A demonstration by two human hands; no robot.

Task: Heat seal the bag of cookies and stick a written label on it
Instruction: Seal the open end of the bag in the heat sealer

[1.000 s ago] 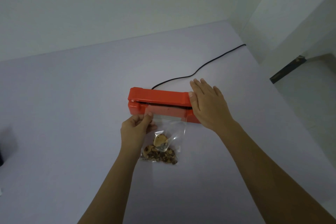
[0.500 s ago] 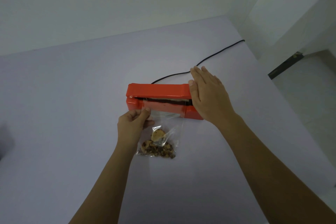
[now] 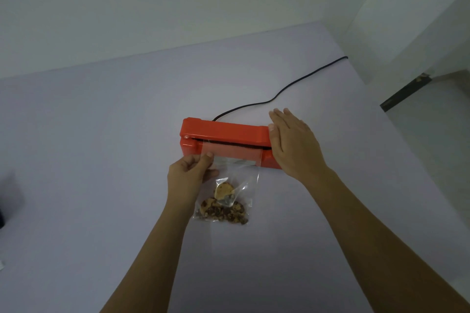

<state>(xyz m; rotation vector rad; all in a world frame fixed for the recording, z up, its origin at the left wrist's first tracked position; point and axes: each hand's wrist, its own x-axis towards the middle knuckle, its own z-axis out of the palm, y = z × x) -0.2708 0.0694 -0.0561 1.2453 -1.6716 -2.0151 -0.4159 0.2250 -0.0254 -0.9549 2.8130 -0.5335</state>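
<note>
your left hand [image 3: 189,175]: curled fingers pinch the left edge of the bag [image 3: 235,176], seemingly steadying its mouth in the slot of the red sealer [image 3: 223,132] | right hand [image 3: 292,142]: fingers straight, flat on the sealer's right end, grasping nothing | cookies [image 3: 223,209]: bunched at the bag's near end on the tabletop [image 3: 101,140], clear of the slot

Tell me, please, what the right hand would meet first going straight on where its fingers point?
Probably the black power cord, lying just ahead; the right hand rests on the heat sealer, so it might pass above.
</note>
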